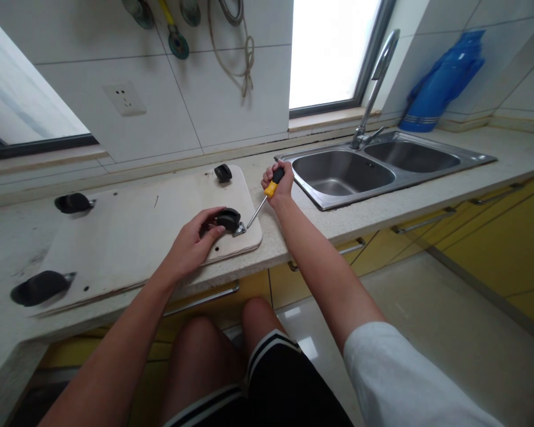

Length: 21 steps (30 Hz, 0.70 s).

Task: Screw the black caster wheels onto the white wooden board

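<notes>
A pale board (129, 231) with rounded corners lies on the countertop, with black caster wheels at its corners. My left hand (198, 237) is closed around the near right caster wheel (228, 219), thumb in front and fingers behind. My right hand (278, 181) grips a screwdriver (271, 187) by its black and yellow handle. The screwdriver slants down to the left, its tip at the metal bracket of that wheel. Whether the tip sits in a screw is too small to tell. Other casters stand at the far right (223, 173), far left (73, 203) and near left (42, 287).
Right of the board, a double steel sink (342, 172) with a tall faucet (378, 83) is set into the counter (302, 231). A blue thermos-like jug (445, 83) stands in the back corner. Yellow cabinets with bar handles (204, 301) run below. A wall socket (124, 99) is behind.
</notes>
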Each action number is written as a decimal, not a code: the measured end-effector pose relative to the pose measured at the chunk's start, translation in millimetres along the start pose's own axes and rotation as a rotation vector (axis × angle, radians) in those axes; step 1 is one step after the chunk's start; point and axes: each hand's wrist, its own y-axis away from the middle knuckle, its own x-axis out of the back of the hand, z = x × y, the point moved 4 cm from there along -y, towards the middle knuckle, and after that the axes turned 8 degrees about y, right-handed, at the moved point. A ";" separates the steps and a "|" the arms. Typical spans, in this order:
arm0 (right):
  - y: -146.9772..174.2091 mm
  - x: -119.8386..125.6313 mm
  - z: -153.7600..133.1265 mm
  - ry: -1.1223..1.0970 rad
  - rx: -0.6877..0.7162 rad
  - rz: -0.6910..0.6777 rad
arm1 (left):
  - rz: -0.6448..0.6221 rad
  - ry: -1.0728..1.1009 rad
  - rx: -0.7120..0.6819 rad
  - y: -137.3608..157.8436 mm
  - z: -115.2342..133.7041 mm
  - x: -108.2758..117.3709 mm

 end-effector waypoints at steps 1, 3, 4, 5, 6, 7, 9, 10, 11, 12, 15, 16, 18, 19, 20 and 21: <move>0.2 -0.6 0.4 0.007 -0.001 -0.005 | 0.001 0.002 0.000 0.4 0.0 -0.1; 0.8 -1.6 1.0 0.018 0.001 -0.014 | 0.005 0.004 -0.002 1.0 0.3 -0.3; 1.2 -1.9 1.3 0.022 0.003 -0.017 | 0.010 0.002 -0.001 1.2 0.7 -0.4; 1.6 -2.3 1.6 0.026 0.005 -0.020 | 0.017 -0.001 0.002 1.4 1.2 -0.5; 2.1 -2.6 2.1 0.029 0.008 -0.023 | 0.026 -0.005 0.006 1.4 1.8 -0.5; 2.6 -2.9 2.6 0.033 0.011 -0.026 | 0.034 -0.010 0.011 1.4 2.5 -0.5; 3.4 -3.7 3.8 0.039 0.015 -0.034 | 0.047 -0.018 0.019 1.2 3.9 -0.5; 3.7 -4.1 4.5 0.042 0.016 -0.039 | 0.050 -0.020 0.021 1.0 4.4 -0.5; 3.9 -4.4 5.1 0.044 0.016 -0.043 | 0.052 -0.020 0.021 0.9 4.8 -0.6; 4.0 -4.7 5.6 0.047 0.015 -0.047 | 0.054 -0.020 0.021 0.7 5.1 -0.5; 4.1 -5.3 6.6 0.050 0.007 -0.056 | 0.059 -0.018 0.022 0.7 5.0 -0.3; 4.3 -5.5 6.8 0.051 0.004 -0.057 | 0.061 -0.017 0.024 0.8 4.9 -0.2; 5.0 -6.3 7.0 0.049 0.001 -0.059 | 0.060 -0.011 0.032 1.0 4.6 -0.1; 5.7 -6.8 7.0 0.046 0.000 -0.057 | 0.060 -0.008 0.036 1.2 4.5 -0.1; 6.5 -7.5 7.0 0.044 0.000 -0.055 | 0.058 -0.005 0.038 1.3 4.5 -0.1; 7.5 -8.3 7.0 0.043 -0.001 -0.051 | 0.058 -0.002 0.038 1.4 4.6 -0.1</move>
